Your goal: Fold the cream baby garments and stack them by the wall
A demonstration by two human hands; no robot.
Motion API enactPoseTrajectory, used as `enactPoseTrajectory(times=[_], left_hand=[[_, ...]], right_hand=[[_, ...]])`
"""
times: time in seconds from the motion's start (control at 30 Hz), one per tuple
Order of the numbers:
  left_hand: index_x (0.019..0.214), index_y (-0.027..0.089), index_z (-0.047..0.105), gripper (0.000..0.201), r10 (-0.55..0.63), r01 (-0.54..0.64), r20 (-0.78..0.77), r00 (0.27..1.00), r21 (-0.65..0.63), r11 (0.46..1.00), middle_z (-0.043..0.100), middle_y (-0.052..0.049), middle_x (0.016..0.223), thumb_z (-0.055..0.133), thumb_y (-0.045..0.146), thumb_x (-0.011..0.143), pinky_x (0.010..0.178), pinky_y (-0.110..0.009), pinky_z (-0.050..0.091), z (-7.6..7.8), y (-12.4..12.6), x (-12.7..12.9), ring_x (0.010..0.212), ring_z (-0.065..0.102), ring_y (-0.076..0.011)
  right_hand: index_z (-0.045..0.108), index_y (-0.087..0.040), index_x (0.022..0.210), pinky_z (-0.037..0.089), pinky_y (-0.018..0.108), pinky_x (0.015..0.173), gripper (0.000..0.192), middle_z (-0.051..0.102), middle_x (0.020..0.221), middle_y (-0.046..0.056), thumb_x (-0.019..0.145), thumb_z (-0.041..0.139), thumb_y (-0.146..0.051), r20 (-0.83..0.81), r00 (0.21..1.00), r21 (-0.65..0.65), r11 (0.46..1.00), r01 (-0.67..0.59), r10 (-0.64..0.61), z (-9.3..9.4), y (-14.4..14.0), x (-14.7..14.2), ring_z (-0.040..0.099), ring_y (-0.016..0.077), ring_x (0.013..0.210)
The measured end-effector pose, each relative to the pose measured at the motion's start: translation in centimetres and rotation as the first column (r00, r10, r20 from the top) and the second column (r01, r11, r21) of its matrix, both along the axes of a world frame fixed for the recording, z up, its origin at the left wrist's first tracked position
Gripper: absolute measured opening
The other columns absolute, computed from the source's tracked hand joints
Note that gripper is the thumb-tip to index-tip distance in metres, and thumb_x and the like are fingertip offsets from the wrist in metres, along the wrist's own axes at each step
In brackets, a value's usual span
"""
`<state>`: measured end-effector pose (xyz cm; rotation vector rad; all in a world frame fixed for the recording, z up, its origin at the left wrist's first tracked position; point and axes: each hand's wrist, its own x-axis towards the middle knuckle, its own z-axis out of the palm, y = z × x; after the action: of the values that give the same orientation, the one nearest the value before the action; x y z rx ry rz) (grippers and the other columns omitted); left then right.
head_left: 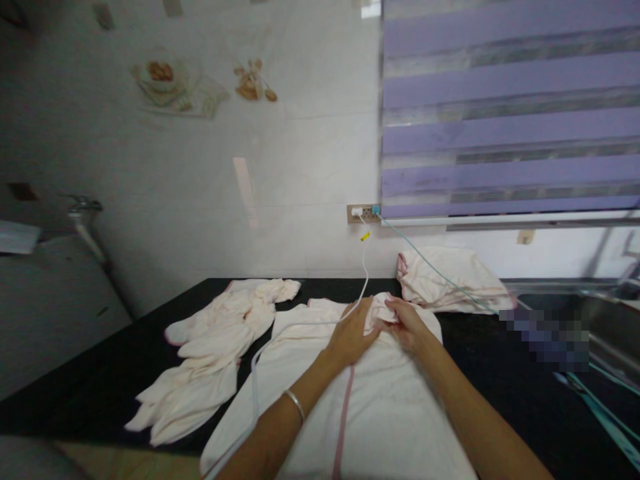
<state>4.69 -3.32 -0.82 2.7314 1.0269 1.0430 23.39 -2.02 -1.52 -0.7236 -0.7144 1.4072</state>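
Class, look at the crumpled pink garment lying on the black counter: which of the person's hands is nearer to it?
Left. The left hand lies on the spread garment, on the side toward the crumpled garment; the right hand is farther away.

Pale pink garment [380,400], darker pink trim; black counter [500,373]; purple striped blind [510,107]; white cable [367,267].

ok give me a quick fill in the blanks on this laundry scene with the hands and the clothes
1. Both hands, the left hand and the right hand, rest on a pale ____ garment spread on the counter.
2. The countertop is ____ in colour.
3. The bracelet sits on the ____ wrist.
4. The white cable runs up to a wall ____.

Missing words: pink; black; left; socket
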Motion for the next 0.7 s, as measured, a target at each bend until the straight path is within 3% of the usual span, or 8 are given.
enactPoseTrajectory(times=[0.17,0.37,0.53,0.6,0.7], left_hand=[[0.155,0.02,0.043,0.062,0.208,-0.261,-0.29,0.934,-0.159,0.952,0.051,-0.012,0.154,0.052,0.041,0.096,0.122,-0.044,0.032,-0.1,1.1,-5.3,0.144,0.045,-0.0286],[0.153,0.021,0.048,0.064,0.253,-0.389,-0.48,0.84,-0.207,0.898,0.045,-0.011,0.159,0.042,0.055,0.098,0.123,-0.046,0.026,-0.4,1.6,-10.0,0.15,0.036,-0.0288],[0.156,0.033,0.044,0.078,0.322,-0.476,-0.527,0.787,-0.186,0.86,0.032,-0.008,0.166,0.038,0.078,0.092,0.119,-0.072,0.008,-0.9,1.7,-11.8,0.155,0.018,-0.0424],[0.157,0.034,0.042,0.084,0.325,-0.48,-0.514,0.794,-0.203,0.853,0.029,-0.007,0.168,0.04,0.082,0.088,0.117,-0.075,0.009,-1.2,2.1,-12.3,0.154,0.014,-0.0468],[0.159,0.035,0.038,0.087,0.288,-0.448,-0.501,0.816,-0.235,0.863,0.026,-0.006,0.169,0.04,0.084,0.087,0.117,-0.071,0.017,-1.6,2.7,-13.1,0.153,0.018,-0.0468]], right_hand=[[0.063,-0.018,0.084,0.059,0.031,0.061,0.016,0.068,0.073,0.0,0.072,0.072,-0.016,0.214,0.953,-0.074,0.969,0.235,-0.215,0.2,-0.1,0.0,0.063,0.0147,0.064],[0.06,-0.018,0.078,0.049,0.024,0.05,0.015,0.061,0.061,-0.002,0.064,0.064,-0.016,0.347,0.861,-0.069,0.905,0.419,-0.372,0.3,0.5,1.5,0.057,0.0131,0.055],[0.059,-0.02,0.074,0.037,0.024,0.042,0.012,0.048,0.048,-0.006,0.063,0.059,-0.02,0.553,0.686,-0.056,0.801,0.596,-0.472,0.0,1.1,4.0,0.049,0.0137,0.047],[0.063,-0.019,0.075,0.037,0.025,0.043,0.012,0.049,0.046,-0.004,0.067,0.057,-0.025,0.643,0.594,-0.014,0.768,0.64,-0.484,-0.2,1.1,5.2,0.051,0.0158,0.048],[0.068,-0.016,0.076,0.042,0.026,0.05,0.02,0.057,0.05,0.002,0.073,0.057,-0.032,0.754,0.45,0.067,0.737,0.673,-0.479,-0.4,1.1,6.7,0.058,0.0196,0.056]])
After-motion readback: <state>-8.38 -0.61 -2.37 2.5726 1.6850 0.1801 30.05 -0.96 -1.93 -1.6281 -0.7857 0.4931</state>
